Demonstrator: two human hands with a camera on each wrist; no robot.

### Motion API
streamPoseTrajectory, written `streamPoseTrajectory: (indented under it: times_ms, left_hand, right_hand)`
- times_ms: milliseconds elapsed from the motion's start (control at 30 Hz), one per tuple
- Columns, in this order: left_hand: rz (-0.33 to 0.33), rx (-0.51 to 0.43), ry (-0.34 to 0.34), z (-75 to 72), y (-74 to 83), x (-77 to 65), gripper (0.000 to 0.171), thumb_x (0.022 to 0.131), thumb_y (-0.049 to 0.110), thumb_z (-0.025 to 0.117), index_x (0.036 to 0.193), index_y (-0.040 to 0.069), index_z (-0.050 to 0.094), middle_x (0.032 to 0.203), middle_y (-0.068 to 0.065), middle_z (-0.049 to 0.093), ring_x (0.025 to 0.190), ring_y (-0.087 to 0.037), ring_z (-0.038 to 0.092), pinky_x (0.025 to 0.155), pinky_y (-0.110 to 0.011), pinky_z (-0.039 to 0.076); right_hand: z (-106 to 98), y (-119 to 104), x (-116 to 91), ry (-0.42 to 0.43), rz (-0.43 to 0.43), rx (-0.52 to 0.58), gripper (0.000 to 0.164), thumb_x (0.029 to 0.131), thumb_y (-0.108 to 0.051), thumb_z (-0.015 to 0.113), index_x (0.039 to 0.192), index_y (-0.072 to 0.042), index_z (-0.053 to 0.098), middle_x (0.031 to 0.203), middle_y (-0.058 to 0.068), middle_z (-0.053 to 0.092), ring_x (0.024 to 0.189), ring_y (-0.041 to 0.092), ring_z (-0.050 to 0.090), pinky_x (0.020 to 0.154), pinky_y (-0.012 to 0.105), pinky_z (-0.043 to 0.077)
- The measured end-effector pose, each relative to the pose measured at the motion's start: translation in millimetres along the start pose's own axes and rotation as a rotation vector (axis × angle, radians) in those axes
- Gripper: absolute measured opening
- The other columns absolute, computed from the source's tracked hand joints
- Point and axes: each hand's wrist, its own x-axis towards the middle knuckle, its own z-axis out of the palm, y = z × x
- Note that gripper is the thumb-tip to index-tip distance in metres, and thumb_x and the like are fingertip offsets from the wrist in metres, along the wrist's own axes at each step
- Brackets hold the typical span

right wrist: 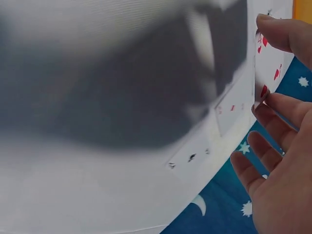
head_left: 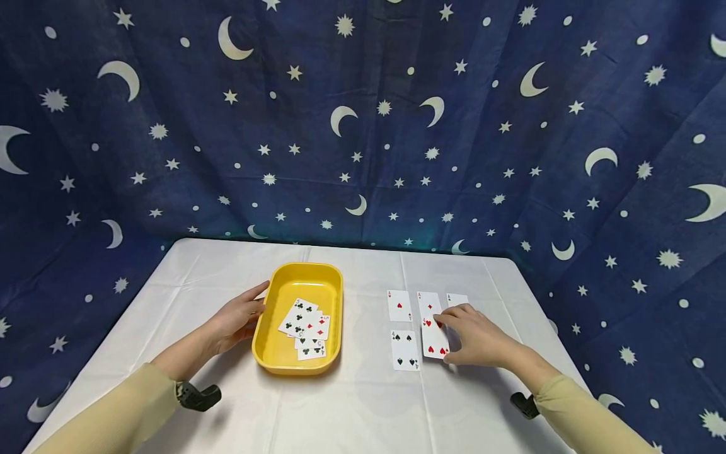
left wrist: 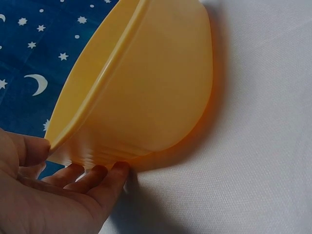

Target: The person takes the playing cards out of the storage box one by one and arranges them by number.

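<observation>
My right hand (head_left: 479, 337) pinches a four of hearts (head_left: 435, 340) between thumb and fingers. The card hangs tilted in the right wrist view, and in the head view it overlaps the lower part of the ace of diamonds (head_left: 429, 302). Left of it lie the ace of hearts (head_left: 399, 306) and, below that, the four of spades (head_left: 405, 350). A black ace (head_left: 457, 299) is partly hidden behind my right hand. My left hand (head_left: 235, 320) touches the outer left side of a yellow tray (left wrist: 151, 83), thumb at the rim, fingertips low on the wall.
Several playing cards lie overlapping inside the tray, among them a five of clubs (head_left: 299, 315) and a five of diamonds (head_left: 317, 326). A white cloth (head_left: 363, 410) covers the table. A dark blue curtain (head_left: 317, 208) with moons and stars hangs behind it.
</observation>
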Motion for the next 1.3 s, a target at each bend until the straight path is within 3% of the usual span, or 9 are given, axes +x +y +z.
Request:
streamPoseTrajectory:
  times_ms: [400, 1300]
  left_hand:
    - [0.005, -0.003, -0.007, 0.0, -0.9, -1.0, 0.069, 0.104, 0.009, 0.043, 0.166, 0.023, 0.017, 0.164, -0.023, 0.029, 0.136, -0.039, 0.048, 0.101, -0.047, 0.052]
    - [0.005, 0.004, -0.013, -0.2, 0.6, -0.7, 0.070, 0.104, 0.009, 0.044, 0.166, 0.024, 0.016, 0.163, -0.023, 0.029, 0.135, -0.038, 0.048, 0.102, -0.048, 0.051]
  right_hand:
    - [14.1, 5.1, -10.0, -0.059, 0.005, 0.019, 0.080, 0.069, -0.034, 0.088, 0.140, -0.007, 0.061, 0.135, 0.005, 0.059, 0.128, 0.030, 0.049, 0.105, 0.055, 0.042]
    - [21.5, 12.4, -12.9, -0.071, 0.001, 0.071, 0.079, 0.070, -0.030, 0.087, 0.140, -0.006, 0.061, 0.138, 0.006, 0.055, 0.128, 0.030, 0.047, 0.105, 0.053, 0.044]
